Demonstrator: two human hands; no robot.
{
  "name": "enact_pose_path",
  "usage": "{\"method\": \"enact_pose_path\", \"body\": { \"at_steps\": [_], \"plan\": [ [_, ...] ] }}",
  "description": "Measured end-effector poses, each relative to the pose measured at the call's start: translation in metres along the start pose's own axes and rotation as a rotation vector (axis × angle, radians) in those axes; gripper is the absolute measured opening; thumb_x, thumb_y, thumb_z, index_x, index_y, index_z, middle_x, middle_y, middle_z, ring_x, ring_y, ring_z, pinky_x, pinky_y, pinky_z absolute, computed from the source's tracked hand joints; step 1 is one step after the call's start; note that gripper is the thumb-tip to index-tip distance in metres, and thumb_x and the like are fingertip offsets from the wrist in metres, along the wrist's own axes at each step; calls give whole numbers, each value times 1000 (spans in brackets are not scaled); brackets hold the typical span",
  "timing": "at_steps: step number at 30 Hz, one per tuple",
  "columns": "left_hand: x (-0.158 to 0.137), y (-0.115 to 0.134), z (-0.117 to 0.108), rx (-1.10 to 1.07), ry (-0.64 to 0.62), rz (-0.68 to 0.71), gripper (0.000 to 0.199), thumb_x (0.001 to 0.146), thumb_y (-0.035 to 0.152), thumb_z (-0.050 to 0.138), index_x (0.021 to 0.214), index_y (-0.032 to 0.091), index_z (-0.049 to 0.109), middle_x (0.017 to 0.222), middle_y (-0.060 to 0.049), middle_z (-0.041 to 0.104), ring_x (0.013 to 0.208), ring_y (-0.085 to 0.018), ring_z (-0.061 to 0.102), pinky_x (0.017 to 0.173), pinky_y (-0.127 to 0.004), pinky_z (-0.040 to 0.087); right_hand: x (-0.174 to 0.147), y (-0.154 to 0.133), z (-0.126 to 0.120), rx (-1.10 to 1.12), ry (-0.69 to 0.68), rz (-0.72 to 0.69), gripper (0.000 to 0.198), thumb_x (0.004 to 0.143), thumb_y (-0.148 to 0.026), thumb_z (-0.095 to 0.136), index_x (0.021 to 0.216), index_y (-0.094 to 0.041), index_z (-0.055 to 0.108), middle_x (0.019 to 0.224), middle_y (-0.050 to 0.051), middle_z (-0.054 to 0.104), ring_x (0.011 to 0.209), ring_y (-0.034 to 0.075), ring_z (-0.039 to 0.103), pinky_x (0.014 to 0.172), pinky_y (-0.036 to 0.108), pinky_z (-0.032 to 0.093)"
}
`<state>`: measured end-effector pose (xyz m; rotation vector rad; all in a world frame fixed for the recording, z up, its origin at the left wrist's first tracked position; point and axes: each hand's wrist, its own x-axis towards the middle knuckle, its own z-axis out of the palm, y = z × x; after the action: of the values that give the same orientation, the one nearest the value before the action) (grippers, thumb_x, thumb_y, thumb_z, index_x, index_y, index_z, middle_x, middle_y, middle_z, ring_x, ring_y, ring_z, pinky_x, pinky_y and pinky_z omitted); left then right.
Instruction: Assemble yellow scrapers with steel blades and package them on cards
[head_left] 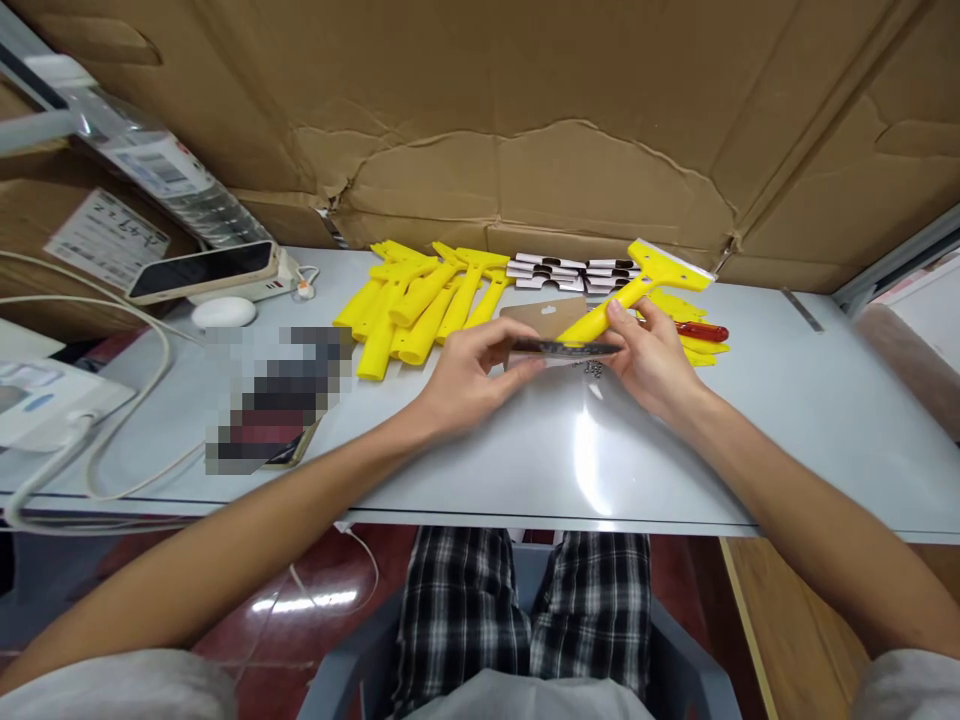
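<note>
My left hand (480,370) pinches a flat card pack (566,348), seen nearly edge-on, with a dark upper edge and what looks like clear film below. A brown card part with a hang hole (550,312) shows just behind; I cannot tell whether it belongs to the pack. My right hand (652,355) grips a yellow scraper (600,318), its wide head with a metal edge tilted up to the right. The handle's lower end meets the pack, which the right fingers also seem to touch. Small dark screws (592,369) lie on the table just below.
Several yellow scraper handles (420,305) are heaped at the left. Behind the hands sit stacked white-and-black pieces (551,270). A red-handled tool (701,331) and yellow parts (701,355) lie right. A phone (202,270), cables (161,370), a bottle (165,165) and a metal strip (801,309) surround.
</note>
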<state>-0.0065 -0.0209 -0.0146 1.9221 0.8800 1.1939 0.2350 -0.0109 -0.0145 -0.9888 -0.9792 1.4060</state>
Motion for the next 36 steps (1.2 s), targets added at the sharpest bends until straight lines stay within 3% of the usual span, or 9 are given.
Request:
{"method": "enact_pose_path", "body": {
  "at_steps": [4, 8, 12, 16, 20, 24, 27, 32, 36],
  "plan": [
    [4, 1, 6, -383, 33, -298, 45, 84, 49, 93, 115, 19, 81, 120, -11, 85, 103, -26, 80, 93, -43, 68, 0, -6, 2, -20, -52, -8, 91, 66, -69, 98, 123, -19, 47, 118, 5, 70, 120, 17, 72, 98, 34, 68],
    [2, 5, 9, -450, -5, -464, 38, 86, 49, 92, 106, 18, 84, 102, -10, 86, 87, -22, 79, 86, -37, 67, -3, -10, 4, -74, -93, 25, 90, 65, -67, 99, 123, -18, 50, 114, 6, 71, 119, 20, 73, 96, 39, 69],
    [-1, 7, 12, -448, 36, -454, 37, 84, 48, 94, 105, 18, 85, 103, -9, 86, 95, -23, 78, 91, -35, 65, -6, -12, 5, -97, -121, 46, 89, 67, -68, 98, 126, -19, 52, 113, 6, 72, 114, 20, 74, 95, 41, 69],
    [-3, 9, 14, -503, 3, -430, 43, 85, 50, 93, 113, 19, 84, 119, -11, 84, 107, -26, 78, 94, -38, 66, -9, -13, 4, -141, -138, 39, 87, 71, -67, 96, 129, -20, 52, 114, 6, 72, 107, 17, 73, 89, 34, 68],
    [-5, 14, 12, -292, -8, -414, 66, 69, 40, 104, 128, 20, 81, 132, -10, 81, 114, -29, 77, 95, -37, 63, -12, -9, 3, -162, -175, 44, 86, 74, -67, 95, 133, -20, 54, 130, 7, 69, 109, 15, 73, 81, 25, 64],
    [-7, 14, 14, -223, 4, -367, 65, 69, 36, 104, 127, 19, 79, 129, -9, 81, 118, -28, 76, 107, -39, 59, -12, -3, 3, -253, -188, -52, 76, 78, -64, 93, 127, -16, 61, 144, 9, 64, 130, 16, 68, 96, 25, 65],
    [-9, 14, 17, -295, 10, -389, 61, 74, 37, 102, 127, 19, 78, 125, -9, 83, 116, -27, 77, 104, -38, 61, -10, -4, 0, -298, -194, -62, 74, 81, -69, 89, 127, -16, 64, 143, 8, 65, 134, 16, 66, 101, 25, 65],
    [-8, 16, 20, -433, 104, -428, 61, 74, 38, 102, 125, 21, 73, 116, -8, 83, 107, -25, 78, 100, -39, 64, -8, -6, -9, -249, -457, 106, 99, 80, -82, 83, 153, -23, 53, 143, 11, 64, 117, 18, 72, 86, 31, 69],
    [-9, 15, 20, -420, 161, -425, 69, 69, 38, 106, 125, 22, 70, 119, -8, 81, 110, -26, 76, 101, -39, 63, -10, -6, -6, -244, -563, 67, 119, 66, -74, 96, 160, -25, 43, 161, 14, 50, 123, 23, 71, 81, 35, 70]
  ]
}}
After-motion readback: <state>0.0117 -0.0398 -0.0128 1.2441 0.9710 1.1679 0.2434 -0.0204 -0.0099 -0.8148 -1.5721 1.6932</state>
